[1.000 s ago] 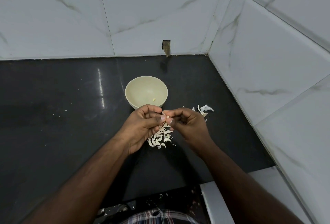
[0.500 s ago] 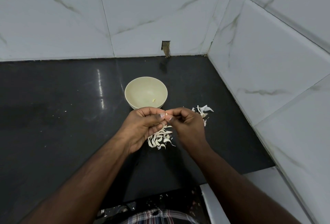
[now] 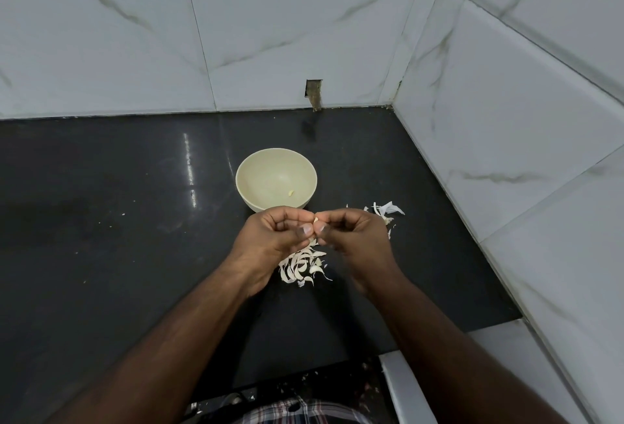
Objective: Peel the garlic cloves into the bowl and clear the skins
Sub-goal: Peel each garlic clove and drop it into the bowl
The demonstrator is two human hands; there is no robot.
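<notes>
My left hand (image 3: 273,237) and my right hand (image 3: 354,237) meet fingertip to fingertip just in front of the bowl, and together they pinch one small garlic clove (image 3: 316,220). The pale cream bowl (image 3: 251,183) stands on the black counter behind the hands, with one peeled clove (image 3: 290,192) lying inside it. A heap of garlic cloves (image 3: 304,265) lies on the counter below my hands, partly hidden by them. Loose white skins (image 3: 388,210) lie to the right, behind my right hand.
The black counter (image 3: 118,237) runs to white marble-patterned tile walls at the back and right (image 3: 489,119). A small notch (image 3: 314,92) is cut in the back wall. Below the counter's front edge are skin scraps and a white ledge (image 3: 405,386).
Both hands have stayed in front of the bowl, their fingers shifting slightly around the clove. The bowl and the piles have not moved.
</notes>
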